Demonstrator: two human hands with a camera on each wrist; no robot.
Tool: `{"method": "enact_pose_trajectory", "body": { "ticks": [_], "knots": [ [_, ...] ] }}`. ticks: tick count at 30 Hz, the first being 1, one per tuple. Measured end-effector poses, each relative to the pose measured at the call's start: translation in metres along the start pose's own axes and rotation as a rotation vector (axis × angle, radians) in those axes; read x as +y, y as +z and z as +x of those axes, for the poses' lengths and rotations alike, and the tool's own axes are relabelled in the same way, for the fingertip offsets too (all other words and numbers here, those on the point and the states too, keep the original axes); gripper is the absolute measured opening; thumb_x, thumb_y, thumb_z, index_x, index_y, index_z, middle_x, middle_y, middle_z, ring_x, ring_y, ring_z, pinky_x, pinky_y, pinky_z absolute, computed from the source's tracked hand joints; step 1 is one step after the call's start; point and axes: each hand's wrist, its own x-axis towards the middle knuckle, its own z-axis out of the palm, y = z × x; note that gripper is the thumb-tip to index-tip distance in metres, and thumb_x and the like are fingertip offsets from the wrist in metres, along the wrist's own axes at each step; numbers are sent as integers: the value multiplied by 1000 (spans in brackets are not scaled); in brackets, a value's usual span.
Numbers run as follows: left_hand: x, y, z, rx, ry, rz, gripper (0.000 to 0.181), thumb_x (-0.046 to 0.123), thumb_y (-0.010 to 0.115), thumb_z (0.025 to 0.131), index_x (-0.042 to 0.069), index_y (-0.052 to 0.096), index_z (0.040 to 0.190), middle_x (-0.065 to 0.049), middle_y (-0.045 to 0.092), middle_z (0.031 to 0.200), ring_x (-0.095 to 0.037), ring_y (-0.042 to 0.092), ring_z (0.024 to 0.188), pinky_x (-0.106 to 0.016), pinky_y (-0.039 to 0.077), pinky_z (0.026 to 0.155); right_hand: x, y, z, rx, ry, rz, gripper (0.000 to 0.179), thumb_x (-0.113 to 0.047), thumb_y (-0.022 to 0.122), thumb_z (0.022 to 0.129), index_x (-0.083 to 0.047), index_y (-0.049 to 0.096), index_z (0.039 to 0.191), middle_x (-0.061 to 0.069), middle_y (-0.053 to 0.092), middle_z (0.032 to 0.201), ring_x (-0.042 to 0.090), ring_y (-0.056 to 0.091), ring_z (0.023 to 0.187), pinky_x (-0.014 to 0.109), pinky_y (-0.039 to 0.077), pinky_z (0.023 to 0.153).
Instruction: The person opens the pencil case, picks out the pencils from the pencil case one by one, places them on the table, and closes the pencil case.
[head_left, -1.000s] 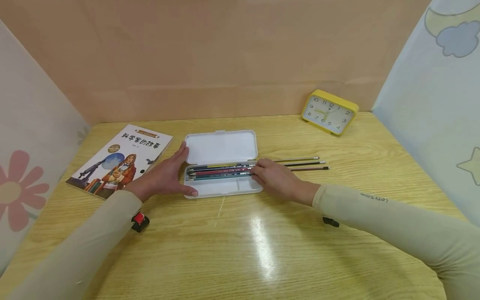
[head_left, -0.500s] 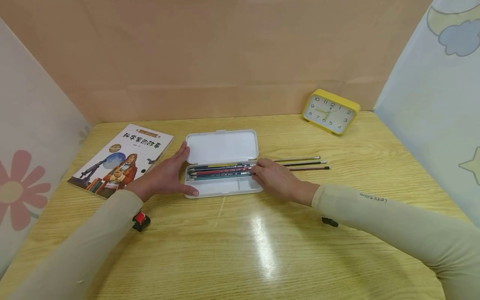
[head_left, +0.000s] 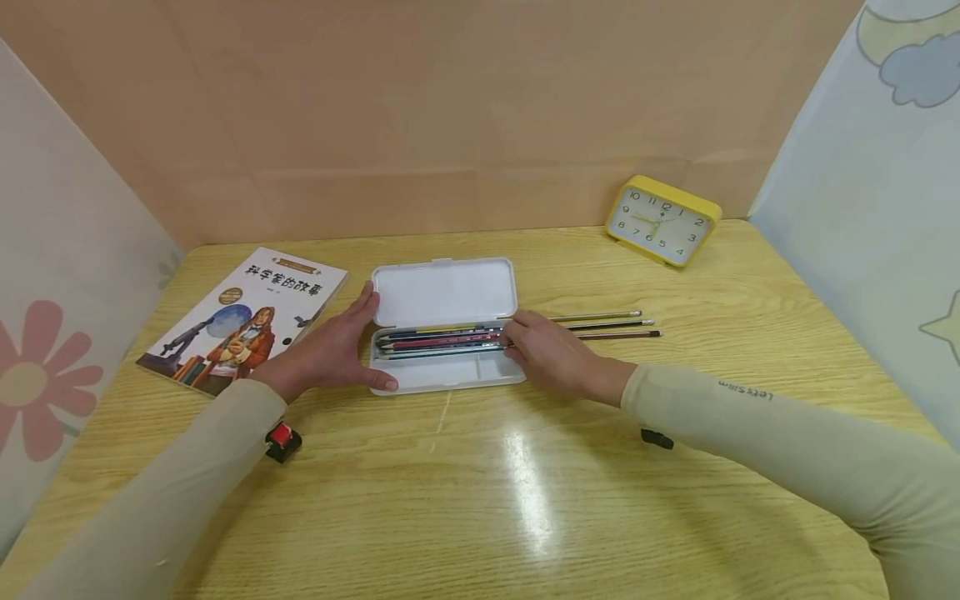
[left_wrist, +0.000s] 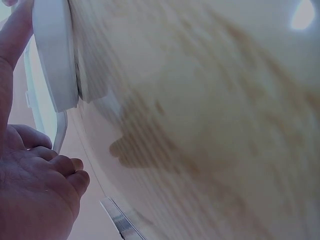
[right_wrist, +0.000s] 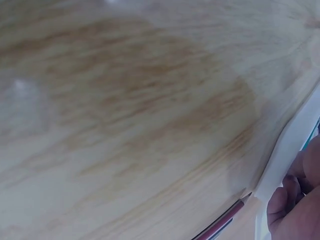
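Pencils (head_left: 442, 340) sitting in an open white pencil case (head_left: 423, 379), right hand (head_left: 555, 357) pinching their blunt ends, left hand (head_left: 333, 348) spread around the case's left end (three more pencils (head_left: 615, 324) lie rightward btw).

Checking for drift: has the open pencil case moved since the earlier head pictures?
No, not visibly: in the head view, the pencil case keeps its place relative to the book and the table's far edge.
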Motion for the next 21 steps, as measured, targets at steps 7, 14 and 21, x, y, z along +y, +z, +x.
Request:
{"method": "enact_pose_trajectory", "body": {
  "ticks": [7, 14, 21],
  "knots": [
    [1, 0, 0, 0, 1, -3, 137, 66, 77, 58, 5, -3, 151, -6, -16, 155, -34, 3, 141, -49, 17, 110, 0, -2, -2, 20, -14, 9, 4, -3, 64, 89, -4, 63, 93, 3, 54, 91, 16, 51, 83, 28, 47, 70],
    [1, -1, -1, -1, -1, -5, 137, 65, 78, 59, 4, -3, 151, -6, -16, 155, -34, 3, 141, -49, 17, 110, 7, -5, -9, 58, -35, 24, 4, -1, 64, 89, -4, 62, 91, 1, 52, 86, 16, 49, 79, 27, 47, 66],
    [-1, 0, -1, 2, 2, -10, 137, 66, 78, 58, 5, -3, 151, -7, -16, 155, -34, 2, 141, -49, 16, 110, 15, -6, -26, 109, -45, 65, 4, -1, 64, 87, -4, 62, 90, 2, 52, 85, 15, 49, 75, 29, 46, 65]
  ]
}}
